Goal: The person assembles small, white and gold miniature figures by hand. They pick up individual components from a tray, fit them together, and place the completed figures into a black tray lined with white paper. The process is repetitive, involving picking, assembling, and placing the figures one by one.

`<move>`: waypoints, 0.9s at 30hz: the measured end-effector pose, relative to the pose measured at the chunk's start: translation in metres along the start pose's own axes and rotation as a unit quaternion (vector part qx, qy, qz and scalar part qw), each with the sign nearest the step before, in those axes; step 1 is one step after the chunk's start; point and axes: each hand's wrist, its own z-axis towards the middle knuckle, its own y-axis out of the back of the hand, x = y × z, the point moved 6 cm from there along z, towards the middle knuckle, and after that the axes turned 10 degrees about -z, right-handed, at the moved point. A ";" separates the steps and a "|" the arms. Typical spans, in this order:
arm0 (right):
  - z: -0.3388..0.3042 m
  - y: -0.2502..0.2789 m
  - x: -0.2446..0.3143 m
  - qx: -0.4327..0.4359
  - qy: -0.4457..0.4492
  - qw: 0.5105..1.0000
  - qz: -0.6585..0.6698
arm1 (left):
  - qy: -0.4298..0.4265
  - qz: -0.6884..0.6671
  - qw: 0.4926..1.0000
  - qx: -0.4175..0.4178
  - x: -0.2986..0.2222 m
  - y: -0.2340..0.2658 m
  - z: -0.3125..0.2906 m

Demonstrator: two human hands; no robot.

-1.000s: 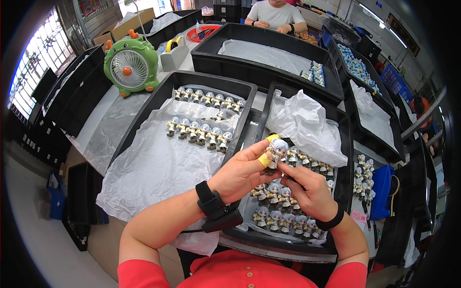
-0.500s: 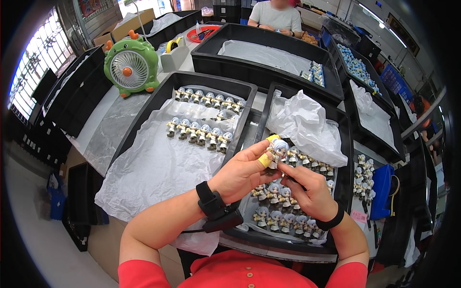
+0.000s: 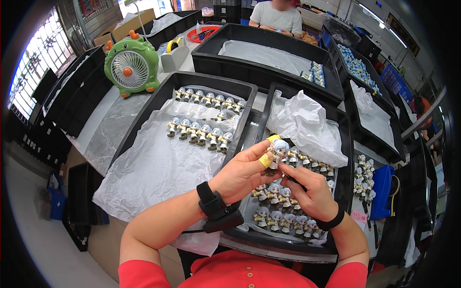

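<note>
My left hand (image 3: pixel 238 175) pinches a figure (image 3: pixel 280 149) between thumb and forefinger, both in yellow wraps (image 3: pixel 265 160); the bent fingers of my right hand (image 3: pixel 312 189) meet its lower part, and whether they grip it or something dark beside it I cannot tell. The figure is upright above the right tray (image 3: pixel 348 139), nearer its left edge. The wraps may dull my feel: too light a pinch could let it slip, too hard a push could twist it loose or mark its paint. A drop could chip or topple the rows (image 3: pixel 287 222) toward the near edge. The crumpled paper (image 3: pixel 305 117) at the far end could slide onto others. In the left tray (image 3: pixel 216 80), the sheet (image 3: pixel 153 168) spills over the near edge beneath my left forearm; a snag there could drag the figures by the far-right corner.
</note>
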 end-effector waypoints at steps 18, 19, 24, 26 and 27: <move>0.000 0.001 0.002 -0.005 0.006 1.000 -0.010 | 0.006 0.009 1.000 -0.003 0.000 -0.002 -0.001; 0.000 0.001 0.001 -0.006 0.006 1.000 -0.008 | 0.007 0.009 1.000 -0.001 0.000 -0.002 -0.001; 0.001 0.002 0.003 -0.007 0.003 1.000 -0.011 | 0.006 0.005 1.000 -0.004 0.001 0.000 0.000; 0.001 0.002 0.003 -0.007 -0.002 1.000 -0.004 | 0.008 0.004 1.000 -0.003 0.000 0.000 0.000; 0.000 0.002 0.002 -0.009 -0.003 1.000 0.001 | 0.007 0.003 1.000 -0.001 0.000 0.000 0.000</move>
